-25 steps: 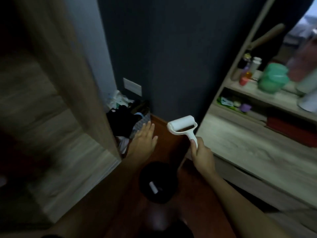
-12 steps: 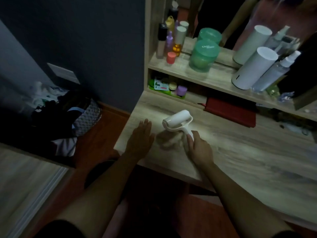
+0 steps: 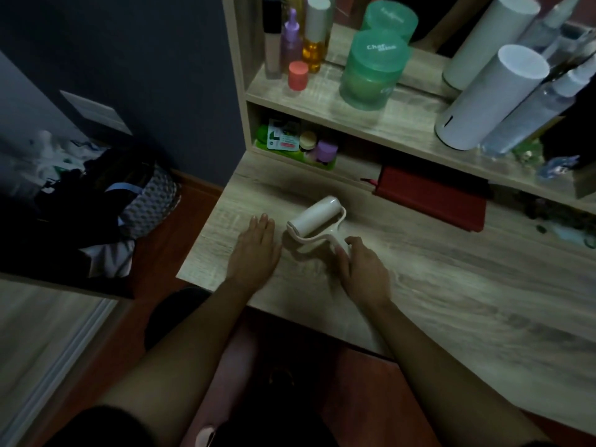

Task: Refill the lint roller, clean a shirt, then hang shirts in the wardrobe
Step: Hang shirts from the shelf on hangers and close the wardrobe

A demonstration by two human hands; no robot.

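We see both forearms reach in from the bottom edge toward twelve o'clock, over the near edge of the wooden desk (image 3: 435,285). Our left hand (image 3: 256,250) lies palm down with its fingers straight and together, flat on or just above the desk, holding nothing. Our right hand (image 3: 362,269) curls its fingers and thumb round the handle of the white lint roller (image 3: 314,221), which lies on the desk with its roll pointing toward eleven o'clock from the grip. The roller sits just beside the left hand, at its three o'clock, apart from it by a narrow gap.

At one o'clock from the roller a red book (image 3: 432,196) lies under the shelf (image 3: 371,114); on the shelf a green jar (image 3: 371,72) stands at twelve o'clock, and a white cylinder (image 3: 483,98) at two o'clock.

Compared with half a second ago, the roller and both hands keep nearly the same places on the desk, and the right hand keeps its grip. A second ago the roller was held up in the air over the floor, by a dark wall, with the left hand spread beside it.
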